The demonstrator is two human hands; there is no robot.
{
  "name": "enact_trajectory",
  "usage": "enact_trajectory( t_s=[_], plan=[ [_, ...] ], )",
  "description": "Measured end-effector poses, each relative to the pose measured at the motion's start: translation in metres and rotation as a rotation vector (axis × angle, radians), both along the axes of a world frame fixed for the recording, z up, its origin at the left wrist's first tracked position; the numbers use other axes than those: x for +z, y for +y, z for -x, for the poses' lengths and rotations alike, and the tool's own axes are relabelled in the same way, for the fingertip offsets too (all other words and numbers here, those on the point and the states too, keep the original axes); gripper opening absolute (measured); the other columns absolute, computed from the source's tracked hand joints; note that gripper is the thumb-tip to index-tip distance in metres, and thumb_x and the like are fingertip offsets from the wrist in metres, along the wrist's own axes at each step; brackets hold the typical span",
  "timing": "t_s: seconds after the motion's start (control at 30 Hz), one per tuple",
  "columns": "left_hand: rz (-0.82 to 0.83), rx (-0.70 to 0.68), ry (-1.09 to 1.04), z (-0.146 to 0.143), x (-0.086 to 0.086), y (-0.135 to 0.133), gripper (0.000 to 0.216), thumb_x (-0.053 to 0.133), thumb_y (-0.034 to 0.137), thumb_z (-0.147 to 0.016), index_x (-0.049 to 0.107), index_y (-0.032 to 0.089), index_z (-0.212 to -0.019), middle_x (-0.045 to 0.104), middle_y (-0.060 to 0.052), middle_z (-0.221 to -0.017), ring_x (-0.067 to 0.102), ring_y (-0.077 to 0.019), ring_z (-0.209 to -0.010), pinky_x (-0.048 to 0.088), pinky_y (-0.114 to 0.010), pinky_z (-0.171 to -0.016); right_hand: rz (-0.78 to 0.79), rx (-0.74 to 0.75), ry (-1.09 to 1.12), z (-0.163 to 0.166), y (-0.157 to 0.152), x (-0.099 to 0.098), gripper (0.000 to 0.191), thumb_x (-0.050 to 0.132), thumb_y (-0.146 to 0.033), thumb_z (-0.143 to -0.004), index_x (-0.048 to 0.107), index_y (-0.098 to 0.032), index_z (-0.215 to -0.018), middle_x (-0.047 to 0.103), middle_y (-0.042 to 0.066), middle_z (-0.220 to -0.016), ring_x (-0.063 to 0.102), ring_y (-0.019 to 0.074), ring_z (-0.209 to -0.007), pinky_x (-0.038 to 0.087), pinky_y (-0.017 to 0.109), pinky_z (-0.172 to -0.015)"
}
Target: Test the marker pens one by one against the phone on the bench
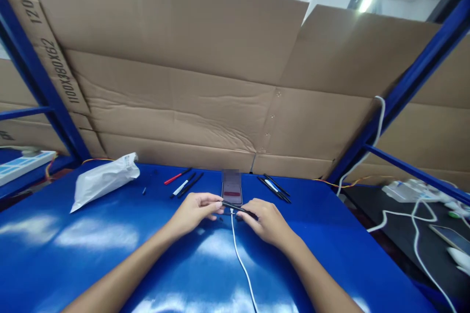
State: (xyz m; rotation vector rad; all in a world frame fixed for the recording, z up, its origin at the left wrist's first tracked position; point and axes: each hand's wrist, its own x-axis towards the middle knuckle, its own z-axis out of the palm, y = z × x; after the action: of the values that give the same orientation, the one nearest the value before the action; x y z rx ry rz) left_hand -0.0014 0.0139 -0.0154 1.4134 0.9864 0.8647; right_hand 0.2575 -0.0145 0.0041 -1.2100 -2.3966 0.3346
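Observation:
Both my hands meet over the middle of the blue table (73, 254). My left hand (196, 210) pinches one end of a thin black pen (235, 207), and my right hand (266, 221) grips its other end. The pen lies across, just in front of a phone (232, 188) that lies on the table with a white cable (240, 259) plugged in and running toward me. A group of pens (183, 183), one red, one white and two black, lies to the left of the phone. Another group of black pens (274, 188) lies to its right.
A white plastic bag (105, 178) lies at the left of the table. A cardboard wall (205, 83) closes the back, between blue rack posts (407, 88). To the right, a lower dark surface holds a power strip (407, 190), white cables and another phone (451, 237).

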Motion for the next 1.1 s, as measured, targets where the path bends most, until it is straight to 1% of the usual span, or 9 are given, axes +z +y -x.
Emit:
enact_trajectory(
  t_s=[0.07, 0.23, 0.37, 0.5, 0.6, 0.7, 0.83, 0.97, 1.1],
  plan=[
    [-0.052, -0.048, 0.094, 0.003, 0.0, 0.0, 0.047, 0.075, 0.048, -0.084, 0.078, 0.014, -0.115, 0.082, -0.012, -0.099, 0.076, -0.0295, -0.092, 0.06, -0.036, -0.075, -0.002, 0.018, -0.031, 0.001, -0.002, 0.002, 0.027, 0.053, -0.037, -0.106, 0.076, -0.023, -0.108, 0.078, 0.006, -0.103, 0.067, 0.0205, -0.093, 0.045, 0.028, -0.079],
    [-0.459, -0.298, 0.455, 0.013, 0.011, -0.004, 0.027, 0.07, 0.042, -0.091, 0.085, 0.023, -0.104, 0.082, -0.007, -0.091, 0.073, -0.0237, -0.079, 0.05, -0.027, -0.071, 0.026, 0.099, -0.156, 0.004, -0.007, 0.006, 0.026, 0.06, -0.038, -0.103, 0.076, -0.022, -0.091, 0.075, 0.004, -0.088, 0.065, 0.0191, -0.084, 0.041, 0.027, -0.073],
    [-0.457, -0.414, 0.554, 0.013, 0.018, -0.011, 0.033, 0.071, 0.044, -0.09, 0.081, 0.022, -0.114, 0.078, -0.004, -0.08, 0.069, -0.0182, -0.067, 0.046, -0.022, -0.063, 0.063, 0.157, -0.173, 0.008, -0.01, 0.005, 0.026, 0.064, -0.04, -0.101, 0.075, -0.021, -0.087, 0.074, 0.002, -0.084, 0.064, 0.0171, -0.079, 0.038, 0.026, -0.068],
    [-0.457, -0.429, 0.6, 0.012, 0.019, -0.014, 0.036, 0.07, 0.046, -0.091, 0.077, 0.022, -0.117, 0.077, -0.002, -0.078, 0.068, -0.0173, -0.066, 0.045, -0.021, -0.063, 0.073, 0.155, -0.138, 0.012, -0.013, 0.005, 0.023, 0.069, -0.044, -0.097, 0.076, -0.022, -0.092, 0.074, 0.002, -0.086, 0.065, 0.0177, -0.083, 0.039, 0.026, -0.07],
    [-0.54, -0.384, 0.681, 0.014, 0.017, -0.012, 0.029, 0.064, 0.042, -0.097, 0.078, 0.024, -0.113, 0.078, -0.002, -0.084, 0.071, -0.0185, -0.072, 0.045, -0.023, -0.067, 0.039, 0.057, -0.085, 0.01, -0.012, 0.009, 0.025, 0.065, -0.046, -0.1, 0.074, -0.023, -0.093, 0.074, 0.002, -0.091, 0.064, 0.0184, -0.088, 0.04, 0.027, -0.073],
    [-0.618, -0.335, 0.743, 0.014, 0.013, -0.008, 0.026, 0.058, 0.037, -0.101, 0.078, 0.026, -0.112, 0.081, -0.003, -0.097, 0.074, -0.021, -0.086, 0.047, -0.024, -0.077, -0.016, -0.082, -0.043, 0.006, -0.008, 0.009, 0.027, 0.053, -0.037, -0.107, 0.073, -0.023, -0.096, 0.072, 0.004, -0.095, 0.063, 0.0193, -0.093, 0.043, 0.029, -0.079],
    [-0.678, -0.282, 0.784, 0.009, 0.006, -0.007, 0.026, 0.054, 0.031, -0.102, 0.077, 0.027, -0.114, 0.079, -0.002, -0.116, 0.073, -0.0235, -0.105, 0.047, -0.026, -0.087, -0.01, -0.195, -0.078, 0.004, -0.002, -0.001, 0.013, 0.062, -0.031, -0.101, 0.073, -0.023, -0.102, 0.07, 0.005, -0.103, 0.061, 0.0224, -0.101, 0.046, 0.033, -0.085],
    [-0.656, -0.253, 0.854, 0.0, 0.003, -0.012, 0.024, 0.058, 0.03, -0.099, 0.077, 0.028, -0.113, 0.081, -0.002, -0.102, 0.074, -0.0217, -0.087, 0.045, -0.025, -0.074, 0.003, -0.25, -0.083, 0.01, -0.002, -0.01, 0.017, 0.068, -0.039, -0.097, 0.073, -0.023, -0.096, 0.068, 0.006, -0.104, 0.06, 0.0246, -0.104, 0.048, 0.035, -0.087],
    [-0.601, -0.224, 0.873, -0.005, 0.006, -0.015, 0.018, 0.06, 0.029, -0.097, 0.077, 0.029, -0.104, 0.079, 0.001, -0.086, 0.071, -0.0198, -0.077, 0.038, -0.024, -0.064, -0.026, -0.253, -0.129, 0.017, -0.005, -0.013, 0.016, 0.073, -0.038, -0.093, 0.073, -0.022, -0.096, 0.066, 0.008, -0.105, 0.059, 0.0262, -0.104, 0.049, 0.037, -0.088]
  ],
)
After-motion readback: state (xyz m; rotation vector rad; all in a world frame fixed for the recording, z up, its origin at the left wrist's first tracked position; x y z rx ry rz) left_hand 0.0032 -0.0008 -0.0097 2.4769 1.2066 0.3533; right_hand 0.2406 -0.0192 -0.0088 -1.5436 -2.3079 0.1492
